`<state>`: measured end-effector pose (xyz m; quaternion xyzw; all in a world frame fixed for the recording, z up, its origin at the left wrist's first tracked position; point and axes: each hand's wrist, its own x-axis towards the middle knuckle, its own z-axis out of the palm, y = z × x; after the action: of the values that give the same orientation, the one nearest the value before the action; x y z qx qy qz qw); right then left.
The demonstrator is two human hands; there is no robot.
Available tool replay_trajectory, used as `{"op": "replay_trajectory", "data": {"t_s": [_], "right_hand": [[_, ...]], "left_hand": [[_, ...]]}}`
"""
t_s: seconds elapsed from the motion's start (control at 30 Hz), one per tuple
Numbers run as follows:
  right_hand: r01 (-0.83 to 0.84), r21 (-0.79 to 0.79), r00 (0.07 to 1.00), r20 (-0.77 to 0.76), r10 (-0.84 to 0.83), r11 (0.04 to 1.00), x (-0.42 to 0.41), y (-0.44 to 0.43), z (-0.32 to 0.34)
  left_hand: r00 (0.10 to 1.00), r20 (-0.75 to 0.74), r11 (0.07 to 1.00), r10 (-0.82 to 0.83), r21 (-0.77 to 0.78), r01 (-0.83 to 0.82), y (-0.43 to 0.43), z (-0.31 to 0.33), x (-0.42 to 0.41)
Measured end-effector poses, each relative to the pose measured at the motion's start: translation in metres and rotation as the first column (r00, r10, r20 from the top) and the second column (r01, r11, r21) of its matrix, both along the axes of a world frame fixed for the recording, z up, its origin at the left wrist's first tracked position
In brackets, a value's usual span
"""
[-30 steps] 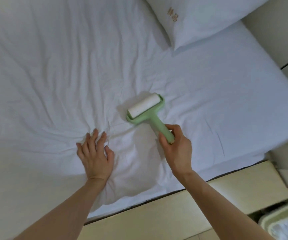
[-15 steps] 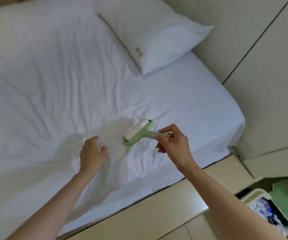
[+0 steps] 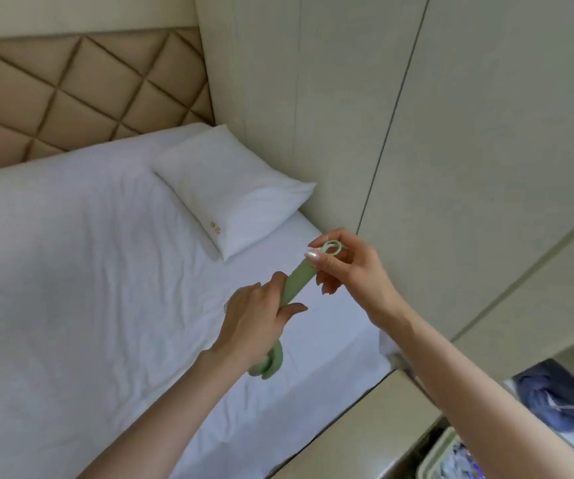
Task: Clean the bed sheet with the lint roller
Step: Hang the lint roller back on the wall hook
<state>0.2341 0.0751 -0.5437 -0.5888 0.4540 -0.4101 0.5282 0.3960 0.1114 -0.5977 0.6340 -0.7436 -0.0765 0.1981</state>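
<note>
**A:** Where is the lint roller (image 3: 298,281)?

**B:** Off the bed sheet (image 3: 88,271), held in the air above its near edge. The green handle slants up to the right.

**A:** How is it held?

**B:** The left hand (image 3: 256,319) has its fingers wrapped round the lower handle, mostly hiding the head. The right hand (image 3: 351,271) pinches the ringed tip with thumb and forefinger, the other fingers loose.

**A:** Why both hands?

**B:** Likely one steadies the roller while the other tends it or takes it over. Nothing touches the sheet, so no rolling is under way.
</note>
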Motion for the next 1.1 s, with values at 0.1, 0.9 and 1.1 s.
{"op": "replay_trajectory", "data": {"t_s": [0.1,0.9,1.1], "right_hand": [[0.130,-0.063,0.988,0.094,-0.124,0.989,-0.038,-0.021,0.048],[0.433,-0.847,0.765,0.164,-0.623,0.309,-0.311,-0.060,0.463],[0.369,-0.926,0.680,0.212,-0.702,0.078,-0.342,-0.047,0.547]], "left_hand": [[0.998,-0.048,0.993,-0.047,-0.109,0.041,-0.022,0.046,-0.043],[0.735,-0.318,0.714,-0.599,-0.627,0.310,-0.133,0.418,-0.367],[0.675,-0.343,0.644,-0.653,-0.720,0.258,-0.123,0.501,-0.408]]}}
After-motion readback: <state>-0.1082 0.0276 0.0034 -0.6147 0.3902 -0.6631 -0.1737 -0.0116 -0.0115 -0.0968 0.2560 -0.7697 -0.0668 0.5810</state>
